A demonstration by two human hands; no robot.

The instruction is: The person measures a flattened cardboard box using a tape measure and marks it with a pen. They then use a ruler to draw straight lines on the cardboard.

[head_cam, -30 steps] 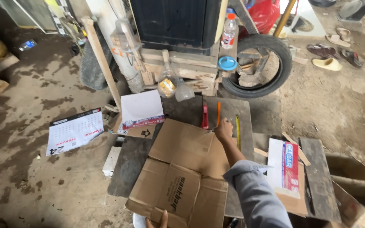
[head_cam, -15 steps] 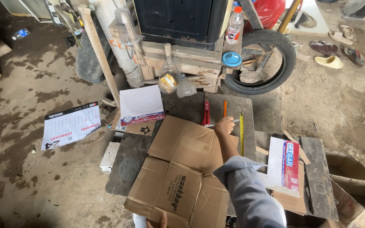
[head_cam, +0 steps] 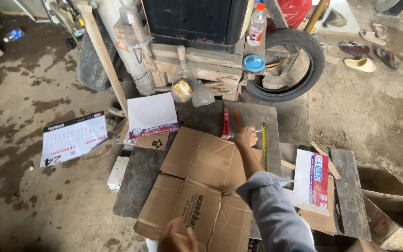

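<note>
A flattened brown cardboard box (head_cam: 201, 186) lies on a dark wooden board (head_cam: 141, 172). My right hand (head_cam: 246, 138), in a grey-blue sleeve, rests at the box's far edge, closed on a thin silvery tool (head_cam: 227, 136) that I cannot identify. A yellow measuring tape (head_cam: 264, 144) runs along the board just right of this hand. A red cutter (head_cam: 225, 122) and an orange pencil (head_cam: 236, 118) lie just beyond it. My left hand (head_cam: 177, 237) lies on the near edge of the cardboard with its fingers spread, holding nothing.
A white panel with a red and blue band (head_cam: 312, 179) lies at the right, a white sheet (head_cam: 151, 114) at the far left of the board, a calendar (head_cam: 73, 138) on the dirt floor. Behind stand a tyre (head_cam: 304, 70), wooden planks, plastic bottles and a black crate.
My right hand has stayed at the cardboard's far edge by the tape. My left hand shows more at the near edge. The view has shifted slightly.
</note>
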